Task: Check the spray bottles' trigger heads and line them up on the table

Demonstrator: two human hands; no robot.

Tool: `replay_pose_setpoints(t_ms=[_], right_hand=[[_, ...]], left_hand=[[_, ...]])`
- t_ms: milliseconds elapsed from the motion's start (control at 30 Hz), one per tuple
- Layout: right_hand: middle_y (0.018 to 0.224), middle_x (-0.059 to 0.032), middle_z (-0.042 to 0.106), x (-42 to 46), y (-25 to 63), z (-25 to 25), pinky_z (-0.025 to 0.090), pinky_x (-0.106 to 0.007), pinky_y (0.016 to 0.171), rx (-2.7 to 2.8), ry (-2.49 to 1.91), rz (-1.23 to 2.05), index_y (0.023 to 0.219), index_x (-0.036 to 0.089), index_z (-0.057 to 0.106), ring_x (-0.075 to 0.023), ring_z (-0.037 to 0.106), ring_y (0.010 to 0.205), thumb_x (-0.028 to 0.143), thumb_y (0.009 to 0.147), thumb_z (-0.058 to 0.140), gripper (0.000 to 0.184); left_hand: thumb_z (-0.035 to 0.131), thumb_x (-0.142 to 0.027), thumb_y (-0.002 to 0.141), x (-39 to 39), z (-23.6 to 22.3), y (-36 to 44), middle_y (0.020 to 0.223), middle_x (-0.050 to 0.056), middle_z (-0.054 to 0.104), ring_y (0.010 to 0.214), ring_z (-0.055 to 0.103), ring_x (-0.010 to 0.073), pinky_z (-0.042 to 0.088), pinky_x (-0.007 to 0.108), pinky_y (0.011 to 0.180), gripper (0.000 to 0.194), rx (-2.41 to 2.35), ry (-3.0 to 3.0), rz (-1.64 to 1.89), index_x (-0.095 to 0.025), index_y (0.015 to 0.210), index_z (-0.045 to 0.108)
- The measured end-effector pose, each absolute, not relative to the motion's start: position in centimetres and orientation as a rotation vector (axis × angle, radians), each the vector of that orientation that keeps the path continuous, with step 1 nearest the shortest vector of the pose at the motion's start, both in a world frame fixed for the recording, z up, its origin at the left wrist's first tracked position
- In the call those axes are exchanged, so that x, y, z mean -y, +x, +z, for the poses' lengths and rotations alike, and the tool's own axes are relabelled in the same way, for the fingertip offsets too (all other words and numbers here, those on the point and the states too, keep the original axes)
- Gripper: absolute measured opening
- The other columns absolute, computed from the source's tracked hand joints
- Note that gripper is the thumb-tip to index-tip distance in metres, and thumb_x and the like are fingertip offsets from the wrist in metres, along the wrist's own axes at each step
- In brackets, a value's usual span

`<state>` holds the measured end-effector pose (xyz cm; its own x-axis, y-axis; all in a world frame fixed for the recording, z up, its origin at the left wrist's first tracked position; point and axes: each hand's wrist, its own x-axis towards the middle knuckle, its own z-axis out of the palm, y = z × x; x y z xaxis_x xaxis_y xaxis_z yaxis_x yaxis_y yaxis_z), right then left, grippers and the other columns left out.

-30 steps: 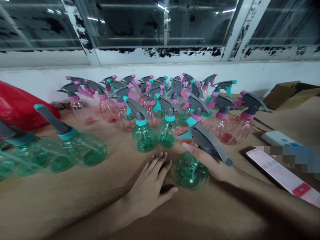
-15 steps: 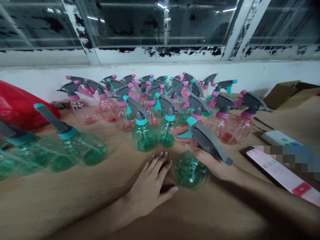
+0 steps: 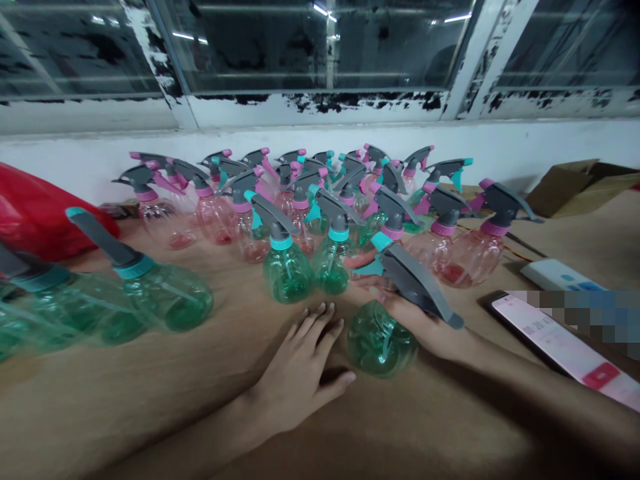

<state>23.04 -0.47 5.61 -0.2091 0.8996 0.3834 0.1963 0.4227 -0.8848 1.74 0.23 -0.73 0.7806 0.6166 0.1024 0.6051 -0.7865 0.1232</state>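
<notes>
My right hand (image 3: 430, 328) is wrapped round the neck of a green spray bottle (image 3: 383, 347) with a grey trigger head and turquoise nozzle. The bottle is on or just above the table, and its collar is hidden by my fingers. To its left, my left hand (image 3: 303, 370) rests palm down, fingers spread, touching only the tabletop (image 3: 200, 400). Just beyond my hands stand two more green spray bottles (image 3: 287, 275) with turquoise collars. Behind them are several pink spray bottles (image 3: 473, 250) with grey heads and pink nozzles.
More green spray bottles (image 3: 170, 300) stand at the left, near a red plastic bag (image 3: 45, 213). At the right lie a phone (image 3: 555, 333) with a lit screen and a white device (image 3: 560, 275). An open cardboard box (image 3: 575, 190) is by the white wall (image 3: 560, 143).
</notes>
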Motion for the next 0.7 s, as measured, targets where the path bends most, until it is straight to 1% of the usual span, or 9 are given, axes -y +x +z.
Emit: replay_pose_setpoints(t_ms=[67,167,267,333,400,467,600,700], right_hand=[[0.092,-0.0021,0.07,0.44,23.05,5.68,0.052,-0.038,0.084,1.688,-0.974,0.862,0.112,0.028,0.061,-0.0205,0.067,0.089,0.024,0.086,0.052,0.028],[0.092,-0.0031,0.068,0.5,22.89,5.98,0.054,-0.037,0.072,1.689,-1.047,0.817,0.103,0.026,0.062,-0.0189,0.065,0.076,0.034,0.087,0.054,0.02],[0.08,-0.0018,0.066,0.78,22.67,6.18,0.053,-0.036,0.067,1.662,-1.156,0.705,0.091,0.024,0.062,-0.0184,0.062,0.068,0.042,0.085,0.056,0.02],[0.072,-0.0003,0.063,1.03,22.57,6.21,0.052,-0.035,0.064,1.628,-1.203,0.645,0.084,0.024,0.061,-0.018,0.06,0.064,0.044,0.084,0.057,0.02],[0.07,0.0003,0.06,1.23,22.51,6.24,0.05,-0.034,0.063,1.599,-1.222,0.619,0.081,0.025,0.059,-0.0178,0.058,0.064,0.042,0.084,0.058,0.018],[0.07,0.0007,0.059,1.31,22.47,6.31,0.049,-0.033,0.063,1.596,-1.206,0.647,0.084,0.025,0.058,-0.0174,0.057,0.064,0.041,0.084,0.058,0.016],[0.069,0.0022,0.057,1.2,22.43,6.49,0.047,-0.033,0.057,1.615,-1.155,0.742,0.095,0.026,0.058,-0.0158,0.054,0.057,0.039,0.085,0.057,0.017],[0.071,0.0022,0.058,1.19,22.53,6.44,0.047,-0.032,0.057,1.619,-1.151,0.718,0.099,0.025,0.057,-0.0152,0.054,0.057,0.037,0.085,0.058,0.018]], left_hand=[[0.047,-0.056,0.091,-0.24,-0.68,1.76,0.149,0.016,0.029,0.136,0.025,0.0315,0.03,0.05,0.106,0.067,-0.989,2.888,0.22,-0.01,0.139,0.038],[0.048,-0.055,0.091,-0.28,-0.64,1.73,0.148,0.016,0.03,0.136,0.026,0.0314,0.029,0.05,0.106,0.065,-0.973,2.891,0.255,-0.011,0.138,0.039],[0.049,-0.055,0.09,-0.27,-0.68,1.68,0.148,0.016,0.032,0.135,0.028,0.0323,0.03,0.051,0.105,0.064,-0.977,2.88,0.271,-0.011,0.137,0.041],[0.049,-0.055,0.09,-0.25,-0.74,1.69,0.148,0.016,0.031,0.135,0.028,0.0323,0.031,0.051,0.105,0.064,-0.991,2.873,0.259,-0.012,0.137,0.041],[0.049,-0.055,0.09,-0.25,-0.77,1.73,0.148,0.016,0.03,0.135,0.028,0.032,0.03,0.05,0.106,0.065,-0.996,2.875,0.242,-0.011,0.138,0.04],[0.05,-0.055,0.09,-0.26,-0.77,1.78,0.148,0.016,0.03,0.136,0.027,0.0318,0.03,0.05,0.106,0.066,-0.993,2.875,0.234,-0.011,0.138,0.039],[0.05,-0.054,0.09,-0.31,-0.72,1.8,0.148,0.016,0.031,0.135,0.028,0.0317,0.03,0.05,0.106,0.065,-0.988,2.868,0.266,-0.011,0.138,0.039],[0.049,-0.055,0.09,-0.32,-0.72,1.75,0.148,0.016,0.032,0.135,0.028,0.032,0.03,0.05,0.106,0.066,-0.981,2.872,0.277,-0.011,0.138,0.039]])
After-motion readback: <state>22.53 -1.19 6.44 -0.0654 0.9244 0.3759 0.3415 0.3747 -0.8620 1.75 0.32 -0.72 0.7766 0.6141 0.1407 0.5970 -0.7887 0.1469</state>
